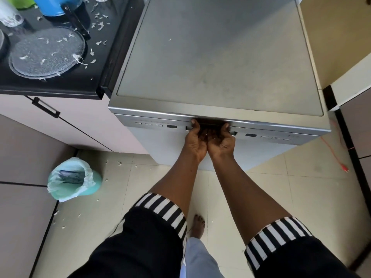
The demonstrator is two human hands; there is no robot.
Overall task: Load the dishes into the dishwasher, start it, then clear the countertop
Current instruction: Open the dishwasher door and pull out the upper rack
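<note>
Looking down from the head camera, a person stands facing a silver dishwasher (220, 57). The left hand (195, 138) and right hand (220, 140) sit side by side, touching, palms up, with fingers curled into the dark recessed handle (209, 123) at the top centre of the door. The fingertips are hidden inside the recess, and the thumbs rest at its outer ends. The door looks shut or nearly so, and nothing of the racks shows. Left of the machine, the black countertop (60, 86) holds a round grey speckled dish (48, 53), a blue pot (53, 7) and a white cup (10, 15), with pale scraps scattered among them. A bin (74, 178) lined with a pale green bag stands on the tiled floor below. Judging from this, loading seems unfinished, whether the machine has been started cannot be told, and the countertop is not yet cleared.
</note>
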